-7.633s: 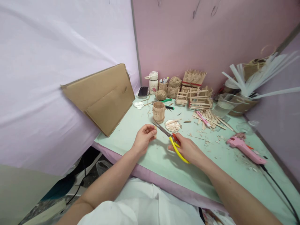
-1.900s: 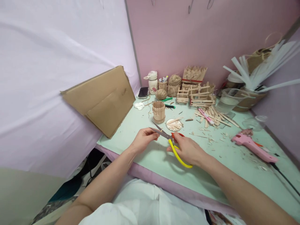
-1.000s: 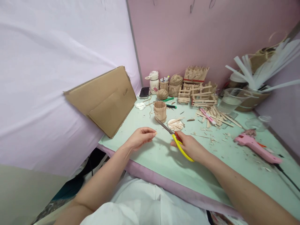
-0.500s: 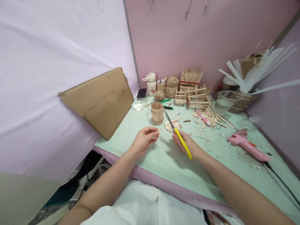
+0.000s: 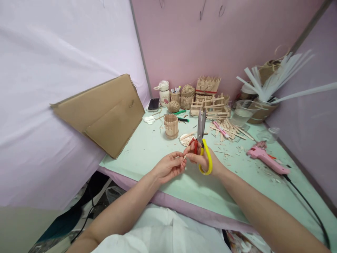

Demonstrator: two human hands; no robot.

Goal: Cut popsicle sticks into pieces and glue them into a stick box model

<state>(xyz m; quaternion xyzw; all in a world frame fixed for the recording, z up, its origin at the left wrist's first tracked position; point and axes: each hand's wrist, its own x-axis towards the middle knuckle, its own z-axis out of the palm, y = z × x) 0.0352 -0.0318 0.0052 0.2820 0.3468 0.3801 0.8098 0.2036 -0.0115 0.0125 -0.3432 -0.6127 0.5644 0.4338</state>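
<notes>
My left hand [image 5: 171,167] pinches a small thin wooden stick piece [image 5: 183,160] over the front of the table. Fingertips of my right hand [image 5: 204,159] meet the same piece from the other side. The right hand also holds a pair of scissors [image 5: 206,160] with yellow and red handles, blades pointing up and slightly apart. Beyond the hands a small round cup of wooden sticks [image 5: 171,127] stands upright. Right of it lies a round white disc [image 5: 185,139] with stick pieces on it, partly behind the scissors.
A pink glue gun [image 5: 268,160] with a black cord lies at the right. Loose wooden sticks [image 5: 231,129] and scraps spread near a clear cup [image 5: 243,112]. A cardboard sheet [image 5: 105,116] leans at the left. A bottle [image 5: 163,94], phone [image 5: 153,104] and twine ball [image 5: 174,106] stand at the back.
The hands have come together, the right fingers now touching the stick piece. The scissors have turned upright and their blades have parted. The view has shifted slightly right.
</notes>
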